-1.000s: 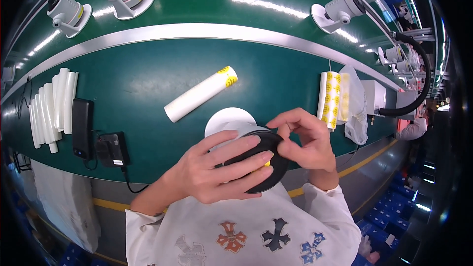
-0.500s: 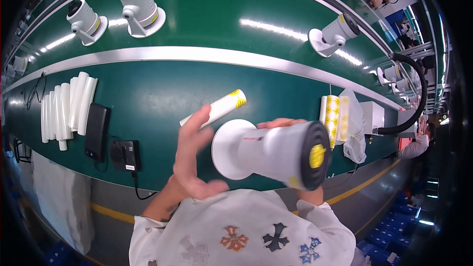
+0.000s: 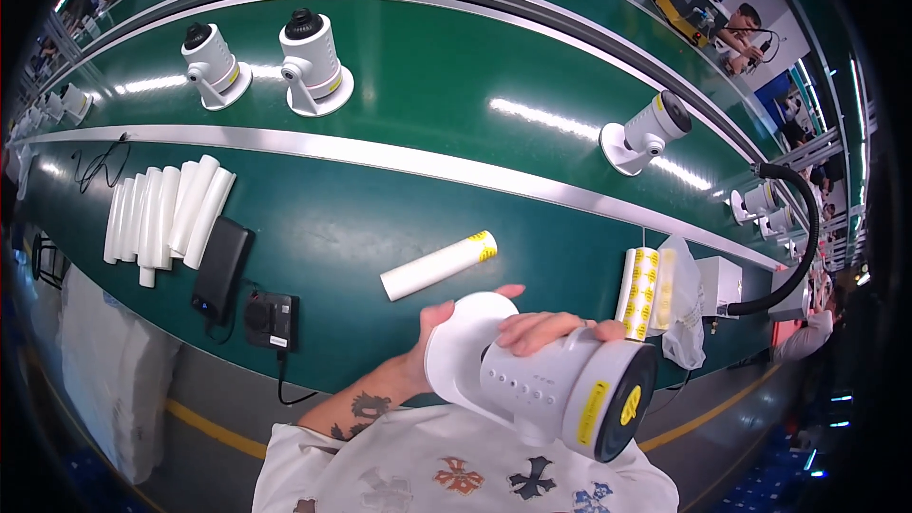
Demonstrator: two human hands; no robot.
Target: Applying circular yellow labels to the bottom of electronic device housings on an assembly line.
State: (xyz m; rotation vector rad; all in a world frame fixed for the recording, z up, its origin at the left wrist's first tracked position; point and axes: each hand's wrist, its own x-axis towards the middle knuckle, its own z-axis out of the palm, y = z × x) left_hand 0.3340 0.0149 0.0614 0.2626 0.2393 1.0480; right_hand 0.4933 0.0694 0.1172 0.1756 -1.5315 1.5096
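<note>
Left hand (image 3: pixel 416 357) has the white device (image 3: pixel 546 389) by its round base (image 3: pixel 460 334), right hand (image 3: pixel 543 329) on top. White roll (image 3: pixel 435 270) just chilling nearby.

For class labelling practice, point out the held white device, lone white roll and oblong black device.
Held white device (image 3: pixel 540 386): head view, its cylindrical body.
Lone white roll (image 3: pixel 435 268): head view, its side, mid-length.
Oblong black device (image 3: pixel 222 269): head view, its top face.

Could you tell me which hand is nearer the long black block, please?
Left. The left hand, on the white base, is right of the long black block; the right hand is farther right.
</note>
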